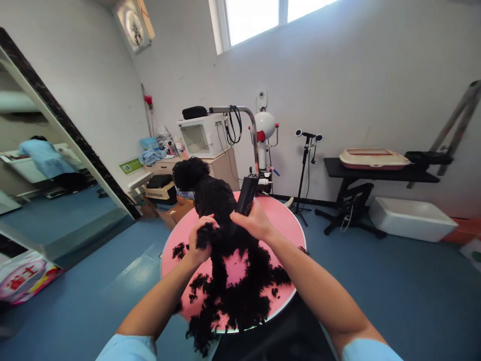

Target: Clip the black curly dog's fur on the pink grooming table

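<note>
A dog with black curly hair (216,198) stands on a round pink grooming table (283,213), facing away from me. My right hand (255,220) grips a black hair clipper (247,195) upright, its lower end against the dog's back. On the left, my left hand (196,241) is closed around a tuft of black curly hair (205,234) by the dog's side. Whether that tuft is still attached to the body I cannot tell. Cut black hair (244,296) lies heaped across the near part of the table, some hanging over its edge.
A metal grooming arm (254,135) with black loops rises behind the table. Further back are a white cabinet dryer (197,138) and a black stand (303,175). On the right, a black table (332,168) bears a litter tray (372,158). A mirror (41,200) leans left, reflecting a person.
</note>
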Available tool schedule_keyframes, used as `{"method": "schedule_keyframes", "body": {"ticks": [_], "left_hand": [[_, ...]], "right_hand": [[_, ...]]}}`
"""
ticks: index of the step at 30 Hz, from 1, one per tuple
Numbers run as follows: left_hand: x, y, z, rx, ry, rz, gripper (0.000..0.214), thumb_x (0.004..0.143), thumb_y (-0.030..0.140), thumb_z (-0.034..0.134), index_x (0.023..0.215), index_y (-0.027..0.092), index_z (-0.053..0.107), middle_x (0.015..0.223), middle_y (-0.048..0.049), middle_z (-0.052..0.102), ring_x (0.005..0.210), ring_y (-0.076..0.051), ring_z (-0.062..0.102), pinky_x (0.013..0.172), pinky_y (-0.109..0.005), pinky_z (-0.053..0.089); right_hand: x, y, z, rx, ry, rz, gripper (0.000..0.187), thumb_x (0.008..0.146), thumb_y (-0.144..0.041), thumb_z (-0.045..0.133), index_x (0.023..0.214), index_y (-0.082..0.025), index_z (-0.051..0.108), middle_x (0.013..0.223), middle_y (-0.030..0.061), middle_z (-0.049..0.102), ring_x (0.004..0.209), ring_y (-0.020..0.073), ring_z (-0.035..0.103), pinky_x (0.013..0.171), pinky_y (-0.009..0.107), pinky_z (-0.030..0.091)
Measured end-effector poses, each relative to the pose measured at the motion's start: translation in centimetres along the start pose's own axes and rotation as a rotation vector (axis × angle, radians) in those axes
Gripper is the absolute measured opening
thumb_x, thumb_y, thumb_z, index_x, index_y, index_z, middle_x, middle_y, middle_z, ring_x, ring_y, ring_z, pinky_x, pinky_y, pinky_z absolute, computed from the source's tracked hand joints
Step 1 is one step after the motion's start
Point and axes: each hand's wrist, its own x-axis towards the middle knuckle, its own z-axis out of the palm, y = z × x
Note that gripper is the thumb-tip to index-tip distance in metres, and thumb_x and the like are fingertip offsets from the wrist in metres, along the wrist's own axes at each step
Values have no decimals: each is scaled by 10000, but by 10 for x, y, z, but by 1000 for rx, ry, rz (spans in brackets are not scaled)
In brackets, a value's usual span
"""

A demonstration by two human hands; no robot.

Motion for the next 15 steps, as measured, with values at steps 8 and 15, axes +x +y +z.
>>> {"method": "schedule_keyframes", "body": {"ticks": [8,15], "left_hand": [[10,7,4,-94,22,-182,411,851,630,528,772,231,586,776,-39,650,767,-202,628,899,-409,520],[19,15,8,-192,48,-169,371,896,560,534,754,221,589,694,-1,623,657,-151,595,933,-392,496]], "right_hand": [[15,-2,-6,108,435,5,241,691,-372,711,814,-197,599,699,-7,631,624,155,576,559,289,494],[-17,11,5,-2,82,53,155,684,-311,723,724,-203,619,670,-8,633,611,152,574,568,286,486]]}}
